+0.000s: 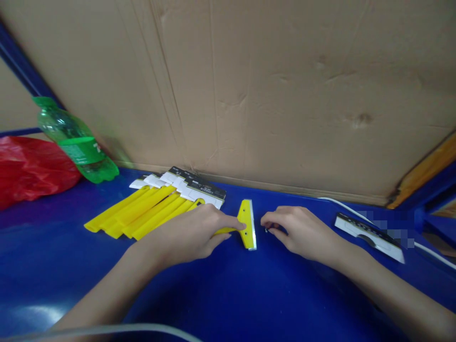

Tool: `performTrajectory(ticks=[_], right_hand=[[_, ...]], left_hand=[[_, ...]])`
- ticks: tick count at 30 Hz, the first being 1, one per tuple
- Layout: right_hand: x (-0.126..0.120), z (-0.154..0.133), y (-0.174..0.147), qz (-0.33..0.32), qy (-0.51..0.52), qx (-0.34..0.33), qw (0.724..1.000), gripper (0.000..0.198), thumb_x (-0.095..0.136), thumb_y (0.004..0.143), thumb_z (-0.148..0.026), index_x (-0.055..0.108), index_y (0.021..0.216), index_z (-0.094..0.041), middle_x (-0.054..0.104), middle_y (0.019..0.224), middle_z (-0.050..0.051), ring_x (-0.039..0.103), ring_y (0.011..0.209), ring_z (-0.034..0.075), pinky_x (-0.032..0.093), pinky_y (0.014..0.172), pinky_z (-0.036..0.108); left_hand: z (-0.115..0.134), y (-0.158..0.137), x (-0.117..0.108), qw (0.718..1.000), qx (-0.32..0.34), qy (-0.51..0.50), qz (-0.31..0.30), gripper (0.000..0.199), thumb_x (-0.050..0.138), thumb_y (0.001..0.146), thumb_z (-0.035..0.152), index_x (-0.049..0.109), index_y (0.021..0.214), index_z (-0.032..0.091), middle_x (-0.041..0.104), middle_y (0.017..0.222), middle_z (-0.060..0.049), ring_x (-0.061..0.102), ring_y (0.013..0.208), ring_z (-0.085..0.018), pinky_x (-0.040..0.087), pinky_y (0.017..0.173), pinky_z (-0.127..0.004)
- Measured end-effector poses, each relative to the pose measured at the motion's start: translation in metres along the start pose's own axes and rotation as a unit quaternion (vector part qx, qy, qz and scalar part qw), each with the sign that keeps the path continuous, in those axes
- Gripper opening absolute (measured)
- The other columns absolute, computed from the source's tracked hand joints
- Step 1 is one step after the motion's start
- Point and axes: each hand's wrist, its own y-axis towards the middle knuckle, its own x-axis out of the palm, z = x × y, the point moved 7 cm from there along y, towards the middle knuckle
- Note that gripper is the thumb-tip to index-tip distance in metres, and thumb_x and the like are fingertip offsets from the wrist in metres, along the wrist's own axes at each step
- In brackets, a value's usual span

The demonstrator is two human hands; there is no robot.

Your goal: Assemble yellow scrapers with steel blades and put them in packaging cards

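Observation:
My left hand (199,232) is closed around the handle of a yellow scraper (245,218), its index finger lying on the head. A silvery blade strip (253,228) runs along the head's right edge, and small dark holes show in the yellow plastic. Just right of the blade, apart from it, my right hand (295,232) pinches with thumb and fingers. A tiny shiny piece (266,230) shows at those fingertips, too small to name. Behind my left hand lie several yellow handles (142,209) side by side, with black-and-white cards (199,187) at their far ends.
A black-and-white card (370,240) lies at the right, near a white cable (345,207). A green bottle (76,142) and a red plastic bag (35,168) stand at the left. Cardboard (267,95) walls the back of the blue table (231,299). Another pale cable (142,327) crosses the front.

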Motion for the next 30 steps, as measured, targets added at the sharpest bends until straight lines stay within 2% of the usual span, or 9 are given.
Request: performTrajectory(ticks=[4,7,10,13,15,19,22,26,30], right_hand=[[0.001,0.000,-0.004,-0.006,0.056,-0.011,0.998,0.030,0.058,0.092,-0.003,0.076,0.108,-0.021,0.079,0.099,0.007,0.073,0.085,0.020,0.051,0.077,0.030],[0.001,0.003,-0.009,-0.016,0.100,-0.001,0.995,0.026,0.058,0.089,-0.001,0.073,0.099,-0.019,0.076,0.087,0.005,0.068,0.073,0.017,0.048,0.069,0.027],[0.000,0.009,-0.012,-0.030,0.125,0.028,0.991,0.021,0.060,0.085,0.001,0.064,0.087,-0.020,0.067,0.072,-0.001,0.059,0.060,0.013,0.042,0.058,0.024],[-0.005,0.012,-0.013,-0.025,0.155,0.039,0.987,0.022,0.060,0.085,-0.001,0.054,0.079,-0.021,0.061,0.065,-0.004,0.054,0.056,0.012,0.039,0.054,0.024],[-0.013,0.012,-0.012,0.004,0.194,0.030,0.981,0.020,0.060,0.087,-0.004,0.053,0.080,-0.022,0.062,0.068,-0.003,0.058,0.060,0.013,0.044,0.057,0.025],[-0.034,0.005,-0.014,0.119,0.249,-0.014,0.961,0.014,0.062,0.090,-0.010,0.057,0.086,-0.022,0.069,0.081,0.000,0.065,0.072,0.014,0.052,0.069,0.026],[-0.040,-0.005,-0.017,0.173,0.195,-0.057,0.964,0.014,0.061,0.093,-0.010,0.058,0.087,-0.022,0.072,0.086,0.002,0.066,0.077,0.015,0.052,0.072,0.027],[-0.033,-0.017,-0.020,0.180,0.095,-0.121,0.972,0.018,0.054,0.100,-0.013,0.060,0.084,-0.022,0.075,0.090,0.006,0.068,0.083,0.019,0.053,0.076,0.032],[-0.035,-0.018,-0.023,0.190,0.060,-0.142,0.970,0.021,0.052,0.103,-0.018,0.069,0.091,-0.023,0.077,0.091,0.007,0.070,0.088,0.022,0.056,0.082,0.037]], left_hand=[[0.005,0.000,0.005,0.999,0.044,-0.025,0.016,0.037,0.061,0.098,0.015,0.075,0.129,0.029,0.081,0.117,-0.006,0.078,0.099,-0.026,0.060,0.086,-0.036],[0.008,0.001,0.008,0.997,0.063,-0.030,0.031,0.033,0.060,0.100,0.018,0.075,0.129,0.027,0.081,0.115,-0.007,0.078,0.099,-0.024,0.060,0.084,-0.033],[0.016,0.002,0.009,0.995,0.087,-0.043,0.037,0.030,0.057,0.102,0.018,0.076,0.125,0.025,0.082,0.113,-0.006,0.078,0.097,-0.022,0.059,0.084,-0.030],[0.024,0.003,0.007,0.992,0.106,-0.059,0.043,0.030,0.055,0.104,0.019,0.075,0.125,0.025,0.081,0.116,-0.003,0.078,0.099,-0.021,0.057,0.088,-0.029],[0.028,0.004,0.006,0.990,0.114,-0.064,0.047,0.030,0.054,0.105,0.020,0.073,0.127,0.026,0.080,0.117,-0.002,0.077,0.101,-0.020,0.057,0.089,-0.029],[0.036,0.005,0.008,0.987,0.125,-0.087,0.042,0.030,0.057,0.104,0.017,0.073,0.127,0.027,0.081,0.114,-0.002,0.078,0.096,-0.018,0.056,0.084,-0.025],[0.041,0.006,0.010,0.984,0.140,-0.094,0.053,0.032,0.057,0.103,0.015,0.072,0.129,0.027,0.080,0.112,-0.001,0.078,0.096,-0.018,0.056,0.085,-0.026],[0.043,0.006,0.011,0.983,0.153,-0.080,0.067,0.032,0.055,0.105,0.017,0.072,0.131,0.027,0.081,0.108,-0.002,0.078,0.091,-0.019,0.057,0.081,-0.028],[0.040,0.005,0.007,0.981,0.155,-0.078,0.086,0.031,0.055,0.105,0.018,0.072,0.130,0.025,0.081,0.113,-0.003,0.078,0.094,-0.019,0.059,0.083,-0.028]])
